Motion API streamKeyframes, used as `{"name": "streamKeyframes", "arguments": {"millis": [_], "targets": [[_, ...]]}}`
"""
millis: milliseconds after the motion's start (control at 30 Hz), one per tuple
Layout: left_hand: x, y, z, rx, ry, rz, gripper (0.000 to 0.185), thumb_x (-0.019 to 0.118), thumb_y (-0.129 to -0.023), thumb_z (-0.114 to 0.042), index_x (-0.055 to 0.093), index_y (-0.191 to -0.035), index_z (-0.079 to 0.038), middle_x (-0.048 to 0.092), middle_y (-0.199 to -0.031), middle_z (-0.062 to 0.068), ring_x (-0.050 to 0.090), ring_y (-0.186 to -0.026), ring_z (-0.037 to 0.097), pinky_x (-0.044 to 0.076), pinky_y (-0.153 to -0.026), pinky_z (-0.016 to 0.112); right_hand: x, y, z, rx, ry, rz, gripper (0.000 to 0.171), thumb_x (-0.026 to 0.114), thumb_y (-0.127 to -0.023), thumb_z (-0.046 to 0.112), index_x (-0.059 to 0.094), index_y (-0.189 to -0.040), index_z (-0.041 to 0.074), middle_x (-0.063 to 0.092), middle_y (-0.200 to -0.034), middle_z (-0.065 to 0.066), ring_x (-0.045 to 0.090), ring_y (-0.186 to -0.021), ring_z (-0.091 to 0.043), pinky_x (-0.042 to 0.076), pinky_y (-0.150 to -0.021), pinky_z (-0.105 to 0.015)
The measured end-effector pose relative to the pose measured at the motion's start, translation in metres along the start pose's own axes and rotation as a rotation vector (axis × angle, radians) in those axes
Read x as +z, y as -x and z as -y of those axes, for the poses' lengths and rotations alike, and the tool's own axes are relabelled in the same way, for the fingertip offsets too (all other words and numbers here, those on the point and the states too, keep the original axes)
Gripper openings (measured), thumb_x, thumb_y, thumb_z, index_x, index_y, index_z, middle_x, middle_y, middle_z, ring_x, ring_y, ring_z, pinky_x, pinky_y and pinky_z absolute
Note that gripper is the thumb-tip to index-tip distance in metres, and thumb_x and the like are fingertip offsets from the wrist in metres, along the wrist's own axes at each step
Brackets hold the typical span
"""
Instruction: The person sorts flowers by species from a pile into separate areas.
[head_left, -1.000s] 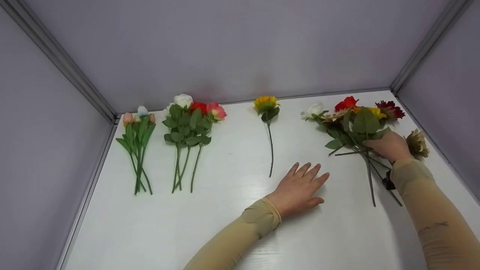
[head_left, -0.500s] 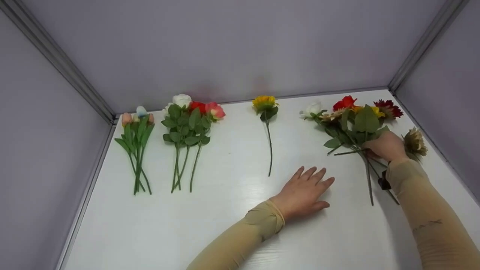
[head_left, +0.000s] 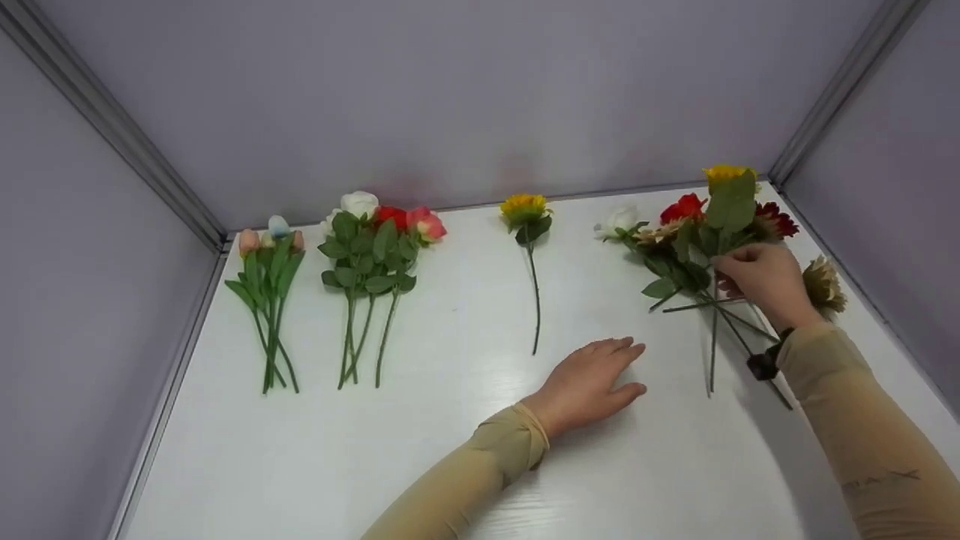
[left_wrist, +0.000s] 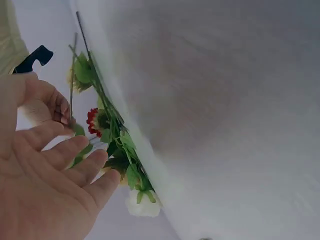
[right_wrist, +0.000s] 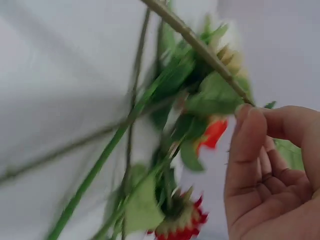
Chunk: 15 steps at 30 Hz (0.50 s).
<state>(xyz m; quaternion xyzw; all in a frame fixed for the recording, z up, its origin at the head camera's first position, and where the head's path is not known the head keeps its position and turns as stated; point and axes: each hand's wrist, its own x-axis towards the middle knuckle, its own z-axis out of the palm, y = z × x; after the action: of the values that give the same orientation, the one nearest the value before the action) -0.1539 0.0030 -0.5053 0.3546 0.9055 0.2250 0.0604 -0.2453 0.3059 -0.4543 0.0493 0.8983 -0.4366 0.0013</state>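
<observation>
My right hand (head_left: 772,281) pinches the stem of a yellow sunflower (head_left: 727,177) between thumb and fingertip. In the right wrist view that stem (right_wrist: 205,50) slants up from the fingertips. The sunflower is raised over a loose pile at the table's right, with a white rose (head_left: 619,221), a red rose (head_left: 682,209), a dark red flower (head_left: 776,220) and a beige flower (head_left: 823,286). Some stems there cross beneath the hand. My left hand (head_left: 585,386) hovers near the table's middle, fingers extended and holding nothing; its palm (left_wrist: 45,185) shows in the left wrist view.
Another sunflower (head_left: 524,211) lies alone on the white table (head_left: 457,420). Farther left are a bunch of white, red and pink roses (head_left: 375,255) and a bunch of tulips (head_left: 271,285). Grey panels (head_left: 480,90) stand behind and at both sides.
My right hand has lifted the yellow sunflower up out of the pile, its stem swinging left. The left hand has shifted slightly left, its fingers drawn closer together.
</observation>
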Motion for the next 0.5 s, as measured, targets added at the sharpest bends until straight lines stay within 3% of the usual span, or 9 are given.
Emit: {"name": "streamKeyframes", "arguments": {"millis": [133, 233, 333, 500], "targets": [[-0.013, 0.011, 0.009, -0.136, 0.427, -0.077, 0.050, 0.057, -0.106, -0.039, 0.053, -0.150, -0.017, 0.054, -0.148, -0.005, 0.054, -0.131, 0.008, 0.043, -0.106, 0.023, 0.036, 0.003, 0.034, -0.044, -0.213, 0.003, 0.046, 0.069, -0.099, 0.038, 0.069, -0.119, -0.003, 0.073, -0.095, -0.010, 0.070, -0.082, -0.021, 0.060, -0.072, -0.031], [-0.022, 0.021, 0.019, -0.236, 0.673, -0.138, 0.048, 0.062, -0.104, -0.038, 0.057, -0.147, -0.018, 0.060, -0.141, -0.005, 0.062, -0.119, 0.007, 0.050, -0.096, 0.024, 0.069, 0.009, 0.060, -0.095, -0.321, 0.035, 0.041, 0.071, -0.098, 0.035, 0.070, -0.115, -0.002, 0.073, -0.096, -0.012, 0.069, -0.083, -0.022, 0.060, -0.072, -0.032], [-0.028, 0.032, 0.031, -0.285, 0.798, -0.186, 0.046, 0.064, -0.103, -0.035, 0.059, -0.144, -0.017, 0.065, -0.134, -0.003, 0.064, -0.113, 0.008, 0.053, -0.092, 0.025, 0.100, 0.018, 0.083, -0.164, -0.411, 0.094, 0.035, 0.073, -0.098, 0.031, 0.071, -0.110, -0.002, 0.072, -0.096, -0.016, 0.069, -0.082, -0.025, 0.060, -0.071, -0.033], [-0.036, 0.051, 0.049, -0.290, 0.958, -0.252, 0.032, 0.067, -0.102, -0.021, 0.068, -0.131, -0.007, 0.072, -0.115, 0.004, 0.070, -0.100, 0.014, 0.058, -0.085, 0.030, 0.141, 0.029, 0.111, -0.225, -0.519, 0.187, 0.031, 0.073, -0.097, 0.028, 0.071, -0.105, -0.002, 0.071, -0.095, -0.019, 0.069, -0.080, -0.026, 0.060, -0.070, -0.034]]}}
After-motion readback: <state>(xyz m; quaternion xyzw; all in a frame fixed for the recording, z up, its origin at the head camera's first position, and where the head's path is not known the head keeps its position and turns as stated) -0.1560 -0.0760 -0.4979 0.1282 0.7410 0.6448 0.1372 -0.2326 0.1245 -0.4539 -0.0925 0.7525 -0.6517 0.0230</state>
